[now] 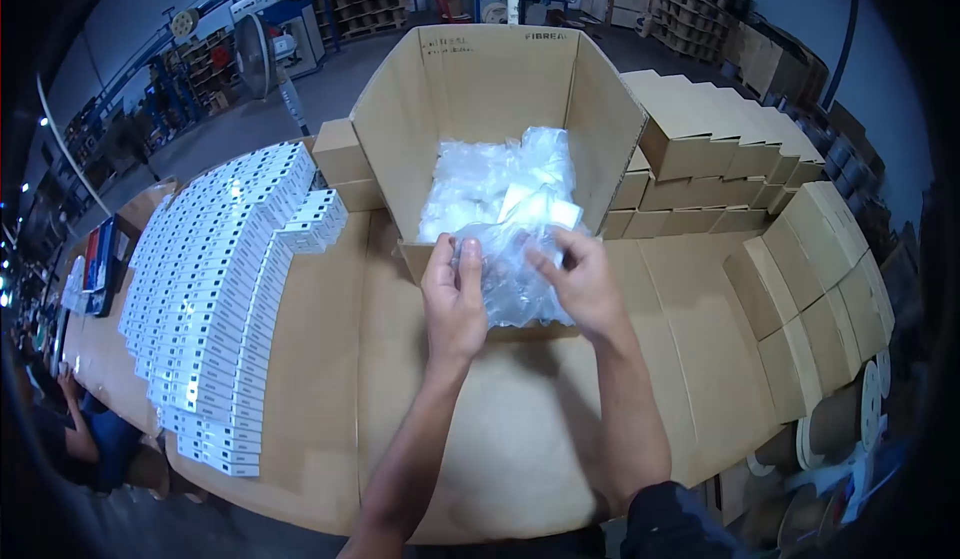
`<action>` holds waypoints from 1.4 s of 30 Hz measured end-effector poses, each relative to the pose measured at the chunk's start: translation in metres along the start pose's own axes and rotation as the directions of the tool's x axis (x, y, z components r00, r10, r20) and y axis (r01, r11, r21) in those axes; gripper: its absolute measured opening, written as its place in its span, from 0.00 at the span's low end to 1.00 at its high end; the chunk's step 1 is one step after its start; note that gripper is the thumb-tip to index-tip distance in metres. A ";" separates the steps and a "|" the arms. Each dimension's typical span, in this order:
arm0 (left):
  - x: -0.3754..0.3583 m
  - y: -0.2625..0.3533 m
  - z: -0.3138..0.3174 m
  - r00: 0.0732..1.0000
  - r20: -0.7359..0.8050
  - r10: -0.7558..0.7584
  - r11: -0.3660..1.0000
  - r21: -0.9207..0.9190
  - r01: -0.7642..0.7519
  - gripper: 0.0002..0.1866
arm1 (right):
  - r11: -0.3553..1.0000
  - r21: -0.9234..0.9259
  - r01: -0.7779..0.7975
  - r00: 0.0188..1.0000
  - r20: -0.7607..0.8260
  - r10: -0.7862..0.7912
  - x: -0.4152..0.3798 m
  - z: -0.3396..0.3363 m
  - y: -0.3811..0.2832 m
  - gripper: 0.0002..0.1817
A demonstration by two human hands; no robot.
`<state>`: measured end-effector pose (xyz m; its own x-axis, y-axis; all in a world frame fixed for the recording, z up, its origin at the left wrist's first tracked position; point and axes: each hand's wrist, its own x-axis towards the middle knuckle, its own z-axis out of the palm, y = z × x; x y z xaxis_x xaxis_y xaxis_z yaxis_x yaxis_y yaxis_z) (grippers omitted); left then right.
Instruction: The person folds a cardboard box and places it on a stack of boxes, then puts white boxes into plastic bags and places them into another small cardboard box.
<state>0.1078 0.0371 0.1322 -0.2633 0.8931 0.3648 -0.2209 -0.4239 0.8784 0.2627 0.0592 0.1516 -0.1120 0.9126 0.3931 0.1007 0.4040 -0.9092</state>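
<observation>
Both hands are at the near edge of a large open cardboard box (pixel 500 79). My left hand (pixel 456 294) pinches the left side of a clear plastic bag (pixel 512 279), thumb up. On the right side of the same bag, my right hand (pixel 580 277) has its thumb and fingers closed on the plastic. A white item (pixel 540 209) shows just behind the bag; whether it is inside plastic is unclear. More clear plastic bags (pixel 480 174) fill the lower part of the box.
Stacked white boxes (pixel 220 279) cover the table's left side. Brown cartons (pixel 720 159) are stacked at the back right, with more cartons (pixel 820 289) at the right edge. A small carton (pixel 342 154) adjoins the big box. At far left, a person's arm (pixel 75 409) shows.
</observation>
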 end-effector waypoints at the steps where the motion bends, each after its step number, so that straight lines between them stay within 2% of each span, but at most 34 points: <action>1: -0.010 0.006 -0.001 0.999 -0.034 -0.001 1.000 -0.007 0.001 0.13 | 0.996 -0.080 0.048 0.999 0.019 -0.046 -0.021 0.006 -0.004 0.13; 2: -0.019 0.010 -0.004 0.998 -0.065 0.002 1.000 -0.012 -0.003 0.13 | 0.983 -0.156 0.100 0.995 0.038 -0.095 -0.040 0.011 -0.006 0.13; 5: -0.034 0.010 -0.028 0.988 -0.127 0.090 0.993 0.089 -0.079 0.13 | 0.984 -0.070 -0.164 0.975 0.138 0.172 -0.084 0.012 0.007 0.14; 6: -0.040 0.007 -0.035 0.981 -0.156 0.118 0.986 0.133 -0.098 0.14 | 0.987 -0.049 -0.155 0.975 0.152 0.161 -0.098 0.013 0.010 0.15; 7: -0.042 0.000 -0.039 0.966 -0.220 0.135 0.988 0.107 -0.114 0.11 | 0.989 -0.029 -0.144 0.976 0.163 0.147 -0.110 0.013 0.012 0.15; 8: -0.049 -0.002 -0.046 0.970 -0.221 0.105 0.994 0.060 -0.094 0.10 | 0.991 -0.010 -0.134 0.976 0.171 0.134 -0.120 0.014 0.011 0.16; 9: -0.057 0.002 -0.053 0.973 -0.220 0.075 0.997 0.013 -0.074 0.08 | 0.971 0.120 -0.206 0.965 0.189 0.181 -0.129 0.016 -0.005 0.20; 11: -0.079 0.014 -0.067 0.986 -0.164 -0.010 1.000 -0.022 0.007 0.06 | 0.917 0.229 -0.325 0.934 0.229 0.274 -0.145 0.016 -0.001 0.21; 12: -0.092 0.022 -0.069 0.985 -0.174 0.007 1.000 0.005 -0.006 0.08 | 0.881 0.280 -0.380 0.915 0.249 0.316 -0.154 0.015 0.003 0.22; 13: -0.103 0.028 -0.070 0.983 -0.180 0.025 0.999 0.029 -0.020 0.11 | 0.781 0.416 -0.466 0.882 0.292 0.371 -0.163 0.016 0.008 0.23; 14: -0.111 0.030 -0.071 0.982 -0.185 0.041 0.998 0.052 -0.031 0.15 | 0.724 0.473 -0.502 0.865 0.286 0.412 -0.169 0.016 0.006 0.23; 15: -0.115 0.032 -0.080 0.961 -0.015 0.278 0.898 0.359 -0.254 0.18 | 0.662 0.529 -0.531 0.846 0.283 0.452 -0.173 0.019 -0.004 0.23; 16: -0.117 0.035 -0.095 0.875 0.215 0.435 0.660 0.584 -0.472 0.21 | 0.593 0.582 -0.557 0.823 0.286 0.492 -0.177 0.020 -0.010 0.23; 17: -0.120 0.037 -0.104 0.736 0.470 0.487 0.323 0.687 -0.651 0.24 | 0.606 0.550 -0.575 0.813 0.307 0.494 -0.180 0.019 -0.009 0.22; 20: -0.132 0.040 -0.107 0.754 0.580 0.308 0.509 0.569 -0.646 0.23 | 0.659 0.431 -0.616 0.787 0.352 0.506 -0.185 0.016 -0.007 0.21; 21: -0.138 0.042 -0.106 0.877 0.424 0.225 0.628 0.626 -0.463 0.17 | 0.688 0.376 -0.621 0.783 0.345 0.518 -0.184 0.016 -0.010 0.20; 22: -0.145 0.043 -0.103 0.959 0.256 0.119 0.723 0.639 -0.260 0.11 | 0.716 0.318 -0.622 0.780 0.336 0.528 -0.183 0.015 -0.012 0.20; 23: -0.150 0.043 -0.098 0.996 0.085 -0.006 0.791 0.610 -0.048 0.06 | 0.861 0.197 -0.469 0.878 0.207 0.431 -0.185 0.013 -0.009 0.19; 24: -0.153 0.042 -0.094 0.987 -0.080 -0.143 0.825 0.541 0.163 0.06 | 0.953 0.049 -0.300 0.951 0.099 0.294 -0.188 0.012 -0.004 0.20; 25: -0.151 0.039 -0.090 0.996 -0.081 -0.039 0.876 0.477 0.073 0.14 | 0.985 -0.116 -0.128 0.991 0.017 0.131 -0.189 0.013 -0.002 0.20; 28: -0.159 0.032 -0.093 0.995 -0.026 -0.101 0.848 0.520 0.100 0.16 | 0.978 -0.183 -0.100 0.991 0.072 0.115 -0.189 0.017 -0.017 0.24; 29: -0.162 0.027 -0.093 0.992 -0.032 -0.120 0.858 0.500 0.120 0.18 | 0.974 -0.167 -0.151 0.985 0.063 0.163 -0.191 0.024 -0.021 0.17; 31: -0.167 0.015 -0.095 0.986 -0.052 -0.160 0.872 0.460 0.166 0.21 | 0.976 -0.073 -0.204 0.978 0.040 0.207 -0.196 0.033 -0.003 0.14; 33: -0.162 0.007 -0.106 0.928 -0.155 -0.338 0.874 0.316 0.370 0.23 | 0.963 0.048 -0.264 0.964 -0.007 0.265 -0.200 0.041 0.004 0.15; 34: -0.159 0.007 -0.112 0.883 -0.199 -0.425 0.854 0.234 0.464 0.24 | 0.964 0.041 -0.264 0.964 -0.023 0.265 -0.201 0.042 0.006 0.15; 37: -0.150 0.012 -0.117 0.963 -0.230 -0.143 0.939 0.276 0.205 0.16 | 0.973 -0.007 -0.229 0.970 -0.088 0.228 -0.206 0.040 0.015 0.16; 38: -0.152 0.018 -0.114 0.980 -0.193 0.039 0.872 0.485 0.061 0.12 | 0.971 -0.020 -0.237 0.968 -0.093 0.234 -0.208 0.039 0.015 0.16; 39: -0.155 0.033 -0.109 0.972 -0.115 0.207 0.742 0.666 -0.079 0.09 | 0.969 -0.034 -0.246 0.965 -0.097 0.242 -0.209 0.038 0.014 0.16; 40: -0.157 0.047 -0.105 0.936 -0.004 0.352 0.557 0.805 -0.206 0.07 | 0.966 -0.046 -0.254 0.963 -0.099 0.249 -0.210 0.038 0.014 0.16; 41: -0.157 0.055 -0.099 0.898 0.140 0.416 0.519 0.775 -0.361 0.11 | 0.967 -0.050 -0.250 0.964 -0.107 0.244 -0.211 0.038 0.013 0.16; 42: -0.157 0.055 -0.094 0.896 0.195 0.398 0.511 0.765 -0.393 0.11 | 0.968 -0.054 -0.246 0.965 -0.112 0.239 -0.211 0.039 0.013 0.16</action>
<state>0.0491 -0.1401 0.0943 -0.1409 0.6610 0.7370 0.7087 -0.4524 0.5413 0.2493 -0.1307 0.0513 0.0266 0.9838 0.1774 0.1784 0.1700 -0.9692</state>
